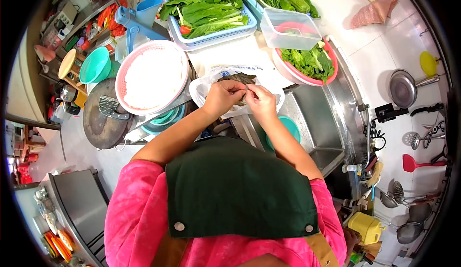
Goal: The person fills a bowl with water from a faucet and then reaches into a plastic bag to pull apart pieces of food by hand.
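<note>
My left hand (223, 97) and my right hand (262, 105) meet over a white tub (197, 90), thumbs and fingers pinched together. Between their fingertips is a small greyish piece (246, 88), mostly covered by the fingers; I cannot tell its kind. Inside the tub lies a heap of dark grey-brown food (246, 78), partly hidden by my hands. A printed plastic bag (230, 70) lines the tub's far side.
Left of the tub stands a pink basket (126, 60) of white food, beside a round chopping board (98, 130) with a slotted turner. Behind is a blue basket (211, 41) of leafy greens. On the right are a pink bowl of greens (309, 63) and a steel sink (307, 123).
</note>
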{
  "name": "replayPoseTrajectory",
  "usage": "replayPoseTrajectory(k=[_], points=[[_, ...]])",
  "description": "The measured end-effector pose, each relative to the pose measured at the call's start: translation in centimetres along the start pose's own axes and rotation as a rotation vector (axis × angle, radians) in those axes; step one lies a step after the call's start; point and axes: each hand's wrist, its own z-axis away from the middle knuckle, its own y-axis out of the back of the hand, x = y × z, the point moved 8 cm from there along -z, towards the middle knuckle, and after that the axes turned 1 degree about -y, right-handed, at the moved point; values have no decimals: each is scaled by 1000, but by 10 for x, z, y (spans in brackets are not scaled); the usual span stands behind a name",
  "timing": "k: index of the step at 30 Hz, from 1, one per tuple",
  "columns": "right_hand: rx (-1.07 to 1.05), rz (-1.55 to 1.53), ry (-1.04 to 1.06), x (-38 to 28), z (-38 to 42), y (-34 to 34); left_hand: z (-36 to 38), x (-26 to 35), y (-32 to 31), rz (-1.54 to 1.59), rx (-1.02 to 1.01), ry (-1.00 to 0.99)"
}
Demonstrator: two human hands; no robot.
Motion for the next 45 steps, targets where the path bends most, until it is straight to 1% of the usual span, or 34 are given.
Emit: replayPoseTrajectory(k=[1,2,4,5,7,9,11,12,14,15,17,18,20,21,22,23,24,26,27,29,32,33,34,35,36,38,39,41,45], points=[[5,14,24,-4,-1,1,1,8,1,-20,13,-65],[11,28,50,-7,-3,3,2,12,0,-20,12,-67],[5,28,31,-7,-3,3,5,27,2,-79,25,-141],[-2,29,11,-6,-3,2,6,30,2,-80,25,-144],[-2,28,29,-7,-3,3,8,42,3,-175,53,-260],[-3,27,47,-9,-4,4,10,41,2,-182,76,-299],[-30,-46,-78,-3,-4,3,12,42,2,-190,99,-335],[-30,-47,-78,-2,-5,2,12,43,2,-191,100,-348],[-75,-162,-194,13,-3,-3,12,44,2,-193,100,-361],[-75,-163,-194,15,-4,-4,11,43,2,-186,104,-350],[-155,-394,-486,39,3,-17,8,42,3,-179,108,-336],[-156,-394,-487,38,3,-17,7,42,2,-216,94,-364],[-169,-472,-555,40,5,-19,6,41,1,-253,79,-393],[-169,-472,-555,37,5,-18,3,34,2,-195,68,-312],[-201,-347,-480,30,3,-16,1,27,2,-138,57,-232],[-232,-223,-405,24,1,-15,1,25,2,-138,57,-232],[-232,-223,-405,26,2,-16,1,23,3,-138,66,-218],[-211,-176,-322,26,2,-15,1,21,3,-137,72,-202],[-211,-176,-323,27,2,-14,1,21,2,-130,54,-195],[-158,-175,-279,24,0,-8,2,21,0,-123,36,-188],[-153,-214,-326,30,2,-10,2,20,1,-89,41,-169],[-153,-214,-326,30,2,-10,1,16,2,-73,33,-110],[-170,-257,-370,33,4,-12,0,11,2,-56,25,-50],[-188,-301,-413,36,6,-14,-1,11,2,-55,24,-49],[-189,-300,-414,36,8,-15,-1,13,3,-86,31,-74],[-145,-456,-364,32,9,-17,-1,17,4,-117,40,-98],[-146,-456,-365,32,9,-17,-1,19,4,-150,40,-114],[-188,-260,-356,34,8,-15,0,21,4,-182,38,-129],[-188,-256,-329,36,7,-13,0,16,4,-129,17,-88]])
